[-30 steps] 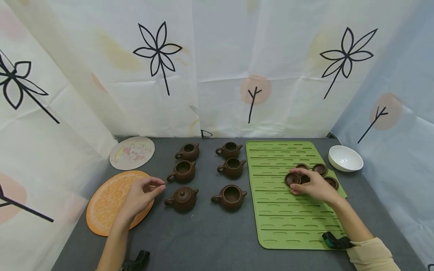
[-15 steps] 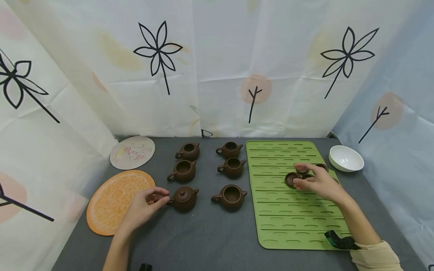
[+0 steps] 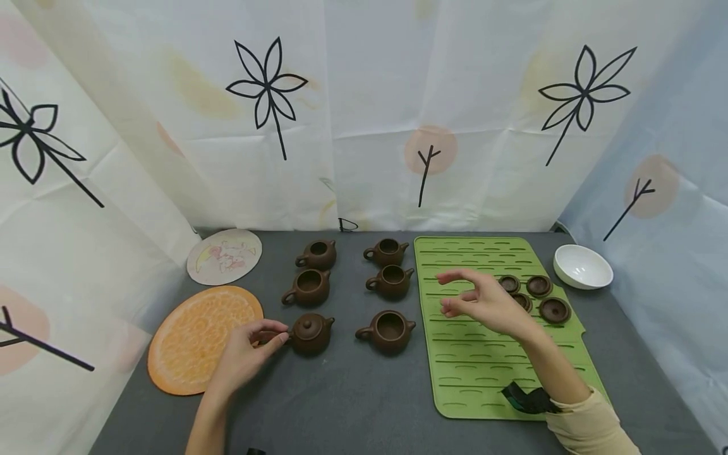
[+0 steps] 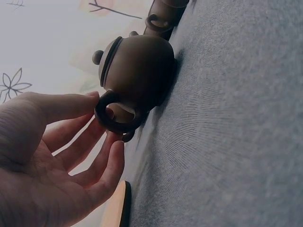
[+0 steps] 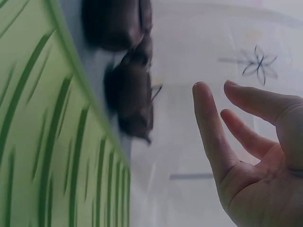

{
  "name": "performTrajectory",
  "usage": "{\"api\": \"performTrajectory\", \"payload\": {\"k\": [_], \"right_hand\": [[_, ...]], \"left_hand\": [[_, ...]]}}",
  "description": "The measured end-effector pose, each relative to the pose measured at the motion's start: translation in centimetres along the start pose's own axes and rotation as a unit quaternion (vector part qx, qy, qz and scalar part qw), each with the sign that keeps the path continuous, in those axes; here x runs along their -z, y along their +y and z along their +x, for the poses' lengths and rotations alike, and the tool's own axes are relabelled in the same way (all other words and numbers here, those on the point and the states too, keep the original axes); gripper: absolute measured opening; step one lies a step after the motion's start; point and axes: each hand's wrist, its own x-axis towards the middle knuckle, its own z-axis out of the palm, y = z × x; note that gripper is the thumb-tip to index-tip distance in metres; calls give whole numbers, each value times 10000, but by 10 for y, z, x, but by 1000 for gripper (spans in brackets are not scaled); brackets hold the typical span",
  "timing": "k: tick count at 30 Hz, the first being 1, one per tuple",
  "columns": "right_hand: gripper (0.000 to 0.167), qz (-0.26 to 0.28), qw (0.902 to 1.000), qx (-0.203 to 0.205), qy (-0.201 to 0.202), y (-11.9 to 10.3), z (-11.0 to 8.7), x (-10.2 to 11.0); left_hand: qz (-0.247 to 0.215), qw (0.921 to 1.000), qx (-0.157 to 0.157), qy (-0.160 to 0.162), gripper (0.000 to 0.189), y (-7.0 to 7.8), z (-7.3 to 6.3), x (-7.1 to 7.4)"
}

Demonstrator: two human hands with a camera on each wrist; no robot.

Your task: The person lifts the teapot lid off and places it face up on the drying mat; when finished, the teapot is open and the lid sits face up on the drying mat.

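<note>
My left hand [image 3: 244, 357] pinches the loop handle of a lidded brown teapot [image 3: 309, 333] between thumb and fingers. The left wrist view shows this teapot [image 4: 142, 66] standing on the grey cloth, its round-knobbed lid on. My right hand [image 3: 483, 300] hovers over the green mat [image 3: 489, 379], thumb and fingers spread apart with nothing between them, as the right wrist view also shows. Just behind and beside it lie several small round brown lids [image 3: 555, 310], partly covered by the hand. The closest pot to the right of the lidded one is a lidless teapot [image 3: 390, 330].
Lidless teapots [image 3: 308, 286] [image 3: 394, 281] stand in two columns behind. A white bowl [image 3: 582, 266] sits beyond the mat's right edge. At left lie an orange-slice placemat [image 3: 199, 341] and a pale oval mat [image 3: 224, 256]. Printed curtains [image 3: 364, 114] enclose the table.
My left hand has moved right and down from above the orange placemat to grip the lidded teapot's handle. My right hand has left the lids and shifted left, its fingers wider apart.
</note>
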Motion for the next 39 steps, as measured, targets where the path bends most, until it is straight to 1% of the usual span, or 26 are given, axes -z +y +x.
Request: {"api": "performTrajectory", "payload": {"k": [7,13,16,25,28,32,39], "right_hand": [[44,402,9983,315,-279,-16,26,-39],[41,851,9918,555,-774,-28,51,-77],[41,972,9880,673,-997,-33,62,-95],[36,1147,9791,711,-1521,-36,88,-147],[35,1198,9767,647,-1659,-36,97,-162],[35,1195,9781,465,-1640,-34,107,-179],[28,1021,9859,189,-1309,-27,117,-195]], "left_hand": [[6,10000,78,31,10,-1,0,-2],[-9,9999,146,33,9,-3,1,-4],[-24,9999,158,46,9,-3,1,-4],[-110,9997,214,45,11,-2,1,-4],[-135,9996,249,41,13,-2,1,-4],[-113,9995,306,22,14,-2,2,-4],[-105,9993,348,7,15,-2,2,-3]]}}
